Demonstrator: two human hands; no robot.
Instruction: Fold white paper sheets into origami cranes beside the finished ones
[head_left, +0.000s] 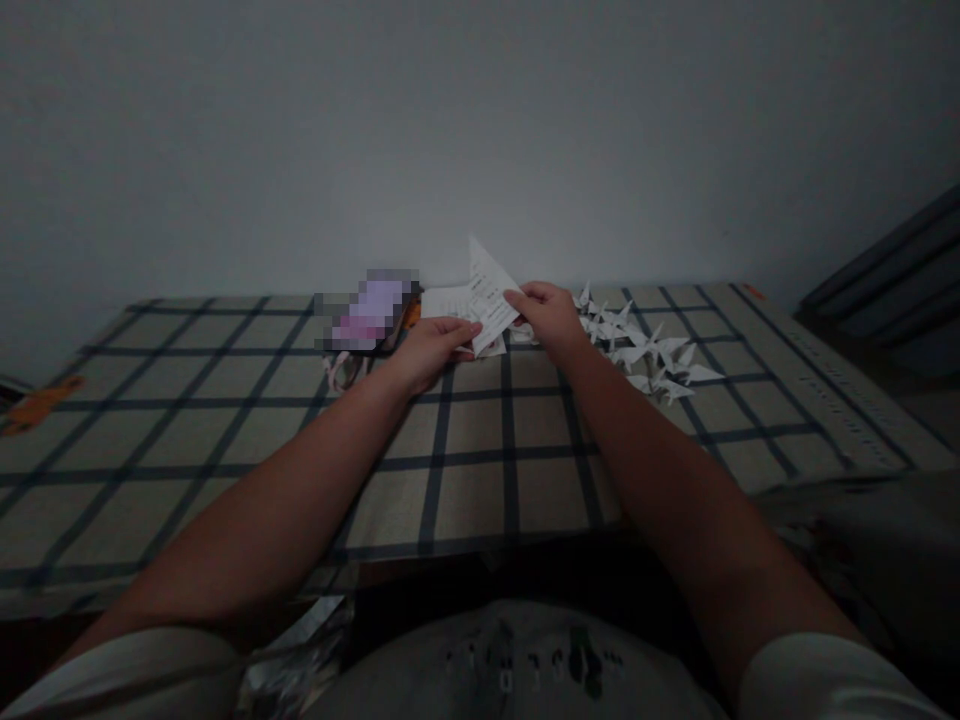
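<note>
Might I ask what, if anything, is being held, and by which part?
Triangular printed paper: left hand near its bottom corner, right hand at its right corner.

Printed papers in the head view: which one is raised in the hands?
The folded sheet, pointed at the top, pinched by the left hand and the right hand; other printed paper lies lower, beyond the left hand.

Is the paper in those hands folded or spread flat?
Folded, it appears: the paper shows a triangular outline with a sharp point at the top, its edges pinched by the left hand and right hand.
</note>
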